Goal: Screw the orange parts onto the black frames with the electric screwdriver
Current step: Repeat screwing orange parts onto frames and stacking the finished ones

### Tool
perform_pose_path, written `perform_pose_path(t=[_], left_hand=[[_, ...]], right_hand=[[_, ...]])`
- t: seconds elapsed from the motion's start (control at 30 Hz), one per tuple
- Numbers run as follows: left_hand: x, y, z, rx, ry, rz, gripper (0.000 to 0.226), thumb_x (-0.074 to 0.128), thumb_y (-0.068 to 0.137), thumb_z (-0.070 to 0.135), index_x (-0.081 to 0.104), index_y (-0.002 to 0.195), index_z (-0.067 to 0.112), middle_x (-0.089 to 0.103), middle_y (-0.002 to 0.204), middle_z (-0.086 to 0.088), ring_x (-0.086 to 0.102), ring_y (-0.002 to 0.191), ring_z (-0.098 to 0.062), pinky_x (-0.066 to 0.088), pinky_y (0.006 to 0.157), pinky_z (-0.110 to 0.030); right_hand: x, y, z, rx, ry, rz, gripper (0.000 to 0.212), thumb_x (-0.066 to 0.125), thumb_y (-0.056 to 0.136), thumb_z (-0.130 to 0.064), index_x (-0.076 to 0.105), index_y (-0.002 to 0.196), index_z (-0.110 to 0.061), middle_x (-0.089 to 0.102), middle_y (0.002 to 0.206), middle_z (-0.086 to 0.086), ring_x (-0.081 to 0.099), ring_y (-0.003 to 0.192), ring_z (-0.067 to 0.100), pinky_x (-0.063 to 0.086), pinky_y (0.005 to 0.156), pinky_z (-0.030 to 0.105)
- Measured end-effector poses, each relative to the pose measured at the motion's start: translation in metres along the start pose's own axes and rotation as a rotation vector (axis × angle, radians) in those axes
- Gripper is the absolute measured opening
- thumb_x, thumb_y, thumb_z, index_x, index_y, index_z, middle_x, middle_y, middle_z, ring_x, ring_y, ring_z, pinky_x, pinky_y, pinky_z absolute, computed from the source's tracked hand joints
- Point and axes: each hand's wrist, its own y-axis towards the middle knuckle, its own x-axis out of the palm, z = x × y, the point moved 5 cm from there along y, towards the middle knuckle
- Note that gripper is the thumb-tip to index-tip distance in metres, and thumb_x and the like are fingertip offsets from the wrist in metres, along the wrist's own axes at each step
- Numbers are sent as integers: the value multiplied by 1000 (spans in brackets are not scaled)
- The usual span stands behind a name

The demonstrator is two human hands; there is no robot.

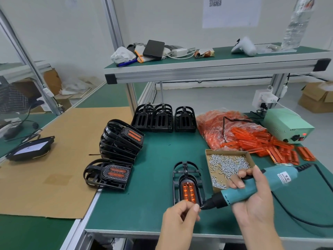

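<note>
**Screw set to the driver tip beside the frame**

At the near edge of the green counter (pixel 153 204), in the head view, a black frame (pixel 187 183) lay flat with an orange part (pixel 188 191) seated in its middle. The right hand (pixel 252 199) had its grip clenched round the teal electric screwdriver (pixel 255 186), whose black nose pointed toward nine o'clock and ended just beside the frame's near corner. The left hand (pixel 180 219) pinched something small at the bit's tip; what it was could not be made out. At one o'clock from the frame sat a cardboard tray of screws (pixel 227 165), and beyond it a heap of loose orange parts (pixel 252 139). Finished frames (pixel 120 141) were stacked at ten o'clock, bare ones (pixel 162 118) at twelve. A green power box (pixel 286 125) stood at two o'clock.
</note>
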Motion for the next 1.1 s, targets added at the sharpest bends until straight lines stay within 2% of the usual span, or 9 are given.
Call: perform_pose_path(t=[0.07,0.13,0.2,0.27,0.4,0.53,0.77,1.1], left_hand=[[-7,2,0,170,139,13,9,66,95,35,74,94,40,68,88,19,59,85,-4,44,76,-15],[-12,8,0,347,296,38,11,67,94,36,75,100,37,63,90,23,57,95,-8,46,83,-24],[-16,17,2,469,445,109,9,71,92,34,77,100,34,58,90,22,53,94,-7,46,79,-32],[-17,25,2,531,552,177,7,77,88,30,77,94,33,54,88,20,51,88,-11,44,72,-33],[-12,35,-3,515,622,228,5,78,84,31,78,89,31,51,86,16,50,84,-14,35,72,-30],[-5,36,-11,473,619,243,4,79,81,31,78,85,30,48,83,15,49,83,-14,36,70,-31],[-3,37,-19,446,595,251,4,80,81,28,77,84,29,46,81,13,48,81,-16,43,65,-36],[2,38,-21,439,569,287,5,79,83,30,78,81,25,42,81,13,44,82,-15,43,66,-35]], right_hand=[[6,5,1,3,-33,-12,22,66,96,-27,62,75,-22,57,76,-1,45,54,9,46,54,21],[18,9,3,13,-99,-42,17,73,89,-27,62,78,-21,60,75,1,47,53,10,46,54,20],[31,12,9,8,-173,-85,19,79,83,-26,61,84,-19,63,74,4,50,52,12,47,53,21],[46,14,17,-37,-255,-137,18,80,83,-21,62,83,-20,64,72,8,51,52,15,47,52,23],[72,15,34,-111,-491,-245,22,81,83,-18,67,67,-26,66,71,12,50,51,19,46,52,26],[77,14,47,-109,-642,-305,22,78,79,-36,68,68,-19,69,72,16,51,52,21,45,54,31],[73,18,55,-92,-703,-313,24,78,82,-37,68,71,-19,72,76,15,54,54,20,48,56,32],[80,18,61,-67,-795,-370,29,77,80,-44,70,66,-19,69,72,20,54,55,21,49,60,34]])
